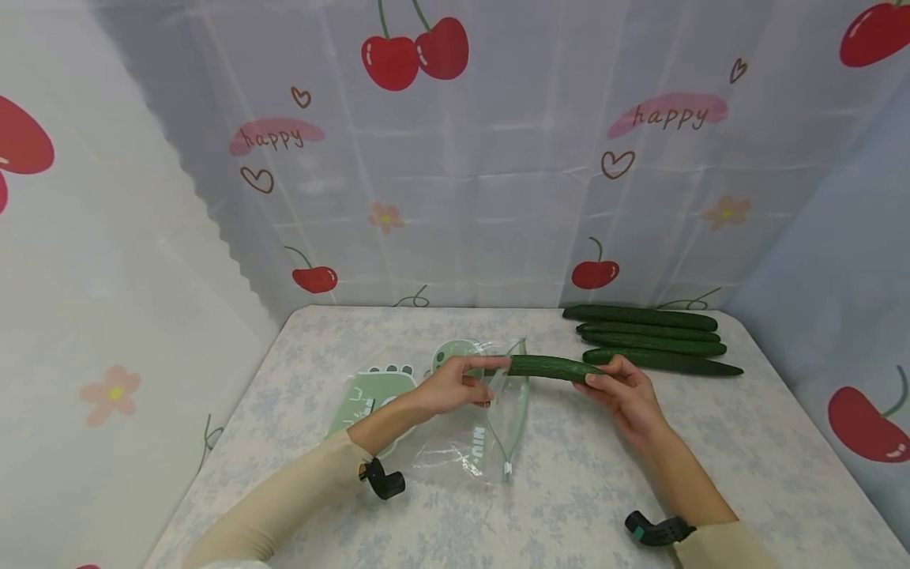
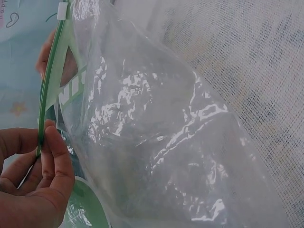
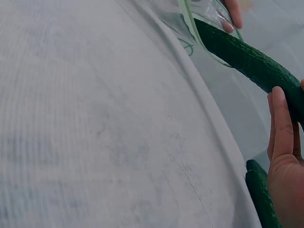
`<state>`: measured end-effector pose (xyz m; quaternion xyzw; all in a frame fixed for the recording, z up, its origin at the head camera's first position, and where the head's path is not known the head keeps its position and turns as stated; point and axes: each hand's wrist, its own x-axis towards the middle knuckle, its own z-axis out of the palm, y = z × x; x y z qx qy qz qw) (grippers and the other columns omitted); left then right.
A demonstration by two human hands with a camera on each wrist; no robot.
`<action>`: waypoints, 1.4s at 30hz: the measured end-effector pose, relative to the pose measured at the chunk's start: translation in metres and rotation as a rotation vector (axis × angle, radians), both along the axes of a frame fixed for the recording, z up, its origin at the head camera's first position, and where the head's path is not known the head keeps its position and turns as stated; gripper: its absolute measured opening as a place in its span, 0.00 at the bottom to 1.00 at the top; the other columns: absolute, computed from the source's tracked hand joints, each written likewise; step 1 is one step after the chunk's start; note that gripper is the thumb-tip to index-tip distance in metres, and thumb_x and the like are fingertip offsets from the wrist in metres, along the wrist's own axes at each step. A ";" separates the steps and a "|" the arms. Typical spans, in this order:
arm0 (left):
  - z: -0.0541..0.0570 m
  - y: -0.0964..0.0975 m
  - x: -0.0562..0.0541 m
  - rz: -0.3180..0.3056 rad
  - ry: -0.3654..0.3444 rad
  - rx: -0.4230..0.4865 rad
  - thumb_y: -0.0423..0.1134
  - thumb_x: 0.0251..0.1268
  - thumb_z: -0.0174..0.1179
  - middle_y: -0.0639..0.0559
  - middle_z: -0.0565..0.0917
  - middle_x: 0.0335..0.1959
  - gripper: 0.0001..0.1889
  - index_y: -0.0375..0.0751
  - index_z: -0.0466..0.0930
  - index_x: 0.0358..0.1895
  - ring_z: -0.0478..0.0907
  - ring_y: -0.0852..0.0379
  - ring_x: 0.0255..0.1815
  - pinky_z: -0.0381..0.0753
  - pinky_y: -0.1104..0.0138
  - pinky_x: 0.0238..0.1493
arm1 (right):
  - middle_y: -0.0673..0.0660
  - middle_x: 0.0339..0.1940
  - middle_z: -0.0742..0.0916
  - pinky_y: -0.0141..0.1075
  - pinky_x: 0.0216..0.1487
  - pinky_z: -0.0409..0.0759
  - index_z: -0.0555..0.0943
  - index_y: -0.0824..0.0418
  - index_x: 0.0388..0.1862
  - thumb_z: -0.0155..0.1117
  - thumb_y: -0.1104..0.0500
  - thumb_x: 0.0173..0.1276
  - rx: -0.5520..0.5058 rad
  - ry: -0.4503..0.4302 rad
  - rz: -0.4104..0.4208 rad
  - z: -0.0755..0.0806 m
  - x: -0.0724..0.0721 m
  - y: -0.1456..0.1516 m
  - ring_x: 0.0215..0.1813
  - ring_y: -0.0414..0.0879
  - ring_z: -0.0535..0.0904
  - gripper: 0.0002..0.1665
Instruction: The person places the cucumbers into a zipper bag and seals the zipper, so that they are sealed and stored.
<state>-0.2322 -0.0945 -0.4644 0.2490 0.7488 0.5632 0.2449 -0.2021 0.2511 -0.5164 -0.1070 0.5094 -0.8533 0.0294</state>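
Observation:
My right hand (image 1: 629, 395) holds a long dark green cucumber (image 1: 550, 367) by its right end, thumb and fingers around it. The cucumber's other end reaches into the mouth of a clear zip bag (image 1: 451, 462), as the right wrist view also shows. With thumb and fingers, my left hand (image 2: 35, 183) pinches the bag's green zip strip (image 2: 49, 78) in the left wrist view. A white slider (image 2: 62, 11) sits at one end of that strip. The bag's mouth gapes toward the right hand, and green print shows through its film.
Several more cucumbers (image 1: 661, 361) lie side by side at the table's back right corner. To the left, partly behind the left arm, lies a flat green printed piece (image 1: 348, 403). A cherry-patterned curtain (image 1: 455, 158) hangs behind the pale patterned table (image 1: 569, 474).

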 end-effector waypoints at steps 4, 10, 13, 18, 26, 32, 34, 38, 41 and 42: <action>0.000 0.002 0.000 -0.010 -0.013 0.008 0.26 0.76 0.59 0.44 0.75 0.80 0.33 0.49 0.72 0.81 0.91 0.46 0.52 0.92 0.60 0.57 | 0.49 0.40 0.87 0.41 0.56 0.92 0.77 0.54 0.34 0.57 0.78 0.78 0.009 -0.033 -0.018 -0.003 -0.002 -0.011 0.45 0.43 0.93 0.20; -0.001 0.004 0.001 -0.006 -0.025 0.006 0.26 0.76 0.60 0.41 0.77 0.77 0.33 0.53 0.73 0.81 0.90 0.37 0.53 0.92 0.56 0.58 | 0.49 0.38 0.86 0.41 0.56 0.92 0.76 0.54 0.34 0.58 0.78 0.76 0.013 -0.050 -0.049 -0.007 -0.004 -0.028 0.45 0.43 0.93 0.20; -0.001 0.005 0.001 -0.010 -0.026 0.010 0.25 0.76 0.60 0.38 0.77 0.77 0.33 0.52 0.72 0.81 0.91 0.47 0.49 0.92 0.58 0.58 | 0.50 0.38 0.86 0.41 0.55 0.92 0.76 0.54 0.33 0.61 0.78 0.75 0.020 -0.068 -0.078 -0.009 -0.005 -0.036 0.45 0.45 0.93 0.20; 0.001 0.007 0.003 -0.009 -0.028 0.011 0.26 0.76 0.60 0.42 0.77 0.78 0.33 0.52 0.72 0.81 0.90 0.61 0.44 0.92 0.61 0.56 | 0.50 0.38 0.86 0.41 0.55 0.92 0.77 0.53 0.32 0.63 0.78 0.73 0.038 -0.096 -0.106 -0.011 -0.009 -0.047 0.46 0.46 0.93 0.20; 0.004 0.009 0.002 -0.017 -0.015 0.005 0.27 0.77 0.60 0.47 0.75 0.79 0.33 0.53 0.72 0.81 0.91 0.54 0.48 0.92 0.61 0.56 | 0.50 0.39 0.88 0.40 0.56 0.92 0.77 0.54 0.32 0.65 0.77 0.72 0.028 -0.146 -0.115 -0.012 -0.013 -0.056 0.44 0.45 0.93 0.19; 0.006 0.010 0.001 -0.023 -0.002 0.000 0.27 0.77 0.60 0.50 0.73 0.82 0.33 0.54 0.72 0.81 0.91 0.57 0.48 0.92 0.59 0.57 | 0.51 0.37 0.88 0.40 0.54 0.92 0.78 0.55 0.32 0.67 0.77 0.72 0.010 -0.148 -0.150 -0.010 -0.014 -0.062 0.43 0.45 0.93 0.18; 0.008 0.010 0.001 -0.022 0.000 -0.001 0.27 0.77 0.60 0.51 0.72 0.82 0.33 0.53 0.72 0.81 0.91 0.58 0.48 0.92 0.58 0.57 | 0.51 0.37 0.89 0.40 0.54 0.92 0.79 0.55 0.33 0.67 0.77 0.72 -0.004 -0.148 -0.154 -0.010 -0.014 -0.064 0.43 0.46 0.93 0.17; 0.009 0.011 0.002 -0.019 -0.001 0.008 0.27 0.77 0.60 0.50 0.71 0.83 0.32 0.52 0.72 0.81 0.91 0.59 0.47 0.92 0.55 0.58 | 0.51 0.38 0.89 0.40 0.55 0.92 0.80 0.56 0.33 0.68 0.76 0.71 -0.004 -0.143 -0.158 -0.011 -0.012 -0.065 0.43 0.46 0.94 0.16; 0.007 0.011 0.002 -0.018 -0.015 0.014 0.26 0.76 0.59 0.49 0.72 0.83 0.33 0.52 0.73 0.80 0.90 0.60 0.45 0.92 0.55 0.58 | 0.51 0.40 0.89 0.40 0.55 0.92 0.81 0.55 0.34 0.70 0.76 0.70 0.035 -0.127 -0.160 -0.011 -0.011 -0.063 0.43 0.46 0.93 0.16; 0.006 0.012 0.002 -0.018 -0.018 0.016 0.26 0.76 0.59 0.50 0.72 0.82 0.33 0.52 0.73 0.80 0.89 0.61 0.44 0.92 0.56 0.58 | 0.51 0.40 0.88 0.40 0.55 0.92 0.81 0.56 0.34 0.70 0.76 0.70 0.054 -0.122 -0.160 -0.011 -0.010 -0.062 0.43 0.46 0.93 0.16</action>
